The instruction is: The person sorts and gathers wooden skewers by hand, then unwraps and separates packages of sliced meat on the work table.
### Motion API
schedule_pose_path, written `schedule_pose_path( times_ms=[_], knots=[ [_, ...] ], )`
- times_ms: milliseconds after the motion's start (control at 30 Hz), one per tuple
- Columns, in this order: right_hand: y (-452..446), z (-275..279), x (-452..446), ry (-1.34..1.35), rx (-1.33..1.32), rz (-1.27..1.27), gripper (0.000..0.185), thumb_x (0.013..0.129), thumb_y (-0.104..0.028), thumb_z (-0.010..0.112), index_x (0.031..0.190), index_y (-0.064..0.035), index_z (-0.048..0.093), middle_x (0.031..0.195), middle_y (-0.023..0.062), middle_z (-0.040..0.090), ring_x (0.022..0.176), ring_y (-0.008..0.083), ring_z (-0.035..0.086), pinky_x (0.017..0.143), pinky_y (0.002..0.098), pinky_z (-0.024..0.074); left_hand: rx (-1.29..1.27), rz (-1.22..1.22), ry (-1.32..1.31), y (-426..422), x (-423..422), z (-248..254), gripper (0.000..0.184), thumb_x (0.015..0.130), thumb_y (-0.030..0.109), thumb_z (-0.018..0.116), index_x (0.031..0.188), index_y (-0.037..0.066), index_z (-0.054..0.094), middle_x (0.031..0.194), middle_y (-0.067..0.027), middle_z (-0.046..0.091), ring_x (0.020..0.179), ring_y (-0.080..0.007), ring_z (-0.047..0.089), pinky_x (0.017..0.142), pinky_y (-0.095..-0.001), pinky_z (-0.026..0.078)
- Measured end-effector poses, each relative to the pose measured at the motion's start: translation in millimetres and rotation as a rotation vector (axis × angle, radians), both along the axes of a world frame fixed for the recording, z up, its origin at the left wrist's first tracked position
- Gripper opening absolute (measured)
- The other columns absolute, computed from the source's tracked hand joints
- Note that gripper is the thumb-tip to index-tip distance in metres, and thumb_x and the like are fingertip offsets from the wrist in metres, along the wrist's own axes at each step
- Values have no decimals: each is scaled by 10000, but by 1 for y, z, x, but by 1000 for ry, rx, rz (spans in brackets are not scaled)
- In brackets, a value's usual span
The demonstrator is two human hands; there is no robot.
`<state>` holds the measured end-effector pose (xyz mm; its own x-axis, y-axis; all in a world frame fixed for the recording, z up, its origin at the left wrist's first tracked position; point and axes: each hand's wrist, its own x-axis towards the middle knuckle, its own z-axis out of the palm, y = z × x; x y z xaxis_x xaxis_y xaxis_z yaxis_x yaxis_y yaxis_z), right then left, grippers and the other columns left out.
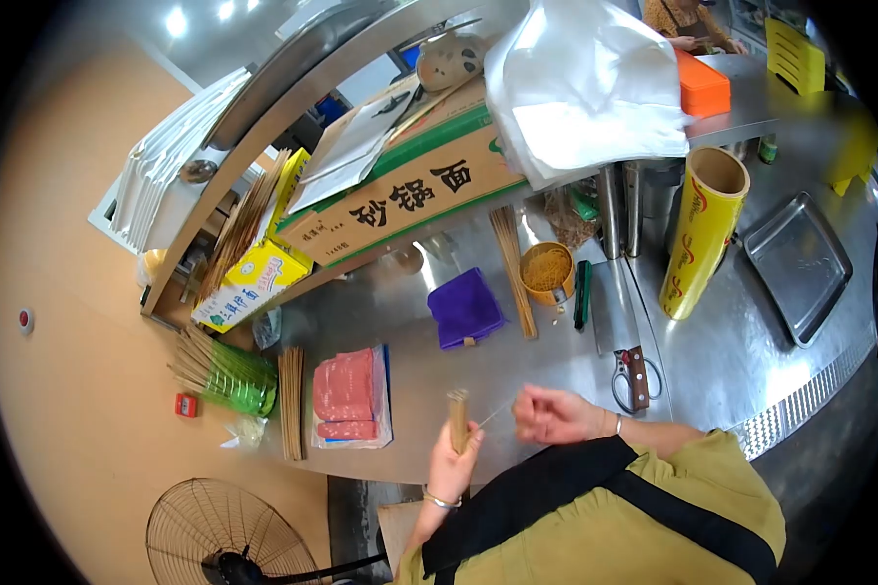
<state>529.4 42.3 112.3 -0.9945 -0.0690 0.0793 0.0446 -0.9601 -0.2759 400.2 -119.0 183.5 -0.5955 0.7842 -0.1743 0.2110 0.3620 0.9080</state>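
Observation:
My left hand (pixel 451 464) is wrapped round a small upright bundle of thin wooden sticks (pixel 458 421). To its right, my right hand (pixel 546 413) has its fingers curled together; a thin strand (pixel 496 412) runs between the two hands. What the right fingertips hold is too small to make out. Pink sliced meat (pixel 343 386) lies on wrapping at the left, beside a row of sticks (pixel 291 404). A purple cloth (pixel 464 308) sits above my hands. Right of it are more sticks (pixel 513 273) and an orange-rimmed cup (pixel 547 272) of yellowish bits.
A cleaver (pixel 613 310), scissors (pixel 656 375) and a yellow film roll (pixel 704 234) stand or lie at the right, near a metal tray (pixel 800 268). A green basket of sticks (pixel 239 375) is left. A fan (pixel 226 536) is lower left; another person (pixel 691 24) is at the back.

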Motion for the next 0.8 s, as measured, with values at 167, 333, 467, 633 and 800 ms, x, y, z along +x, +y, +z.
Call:
schedule_pose_path(
  times_ms=[167,333,467,633,800],
  knots=[
    [27,50,7,50,41,-108,358,939,-312,458,1089,0,551,1085,137,608,501,27,338,571,213,349,-339,-460,764,4,8,23,188,810,151,575,963,118,471,759,-178,617,718,-404,588,587,-491,450],
    [5,79,18,478,1540,-243,357,913,-251,537,1210,-54,520,1062,91,627,732,108,557,665,253,446,-395,-392,692,-4,-8,8,206,816,137,565,1000,107,476,769,-183,619,699,-391,597,580,-476,453],
    [-7,61,7,166,1203,65,307,914,-261,535,1176,-102,549,912,41,622,748,96,552,661,241,437,-82,-110,81,-6,-12,-4,235,812,124,570,1021,77,474,810,-196,620,732,-387,600,603,-469,454],
    [1,52,-7,49,-128,58,436,942,-315,432,1280,-40,437,1027,120,603,536,53,369,587,202,365,-20,-321,433,-22,4,33,241,783,84,571,995,69,457,766,-182,607,718,-376,599,591,-444,463],
    [-8,102,-3,-51,379,-62,558,893,-335,489,1336,-42,319,1188,271,519,533,42,374,584,200,391,-394,-419,811,-44,-12,35,261,771,112,536,1018,89,457,754,-156,625,737,-328,625,593,-454,483]
  ],
)
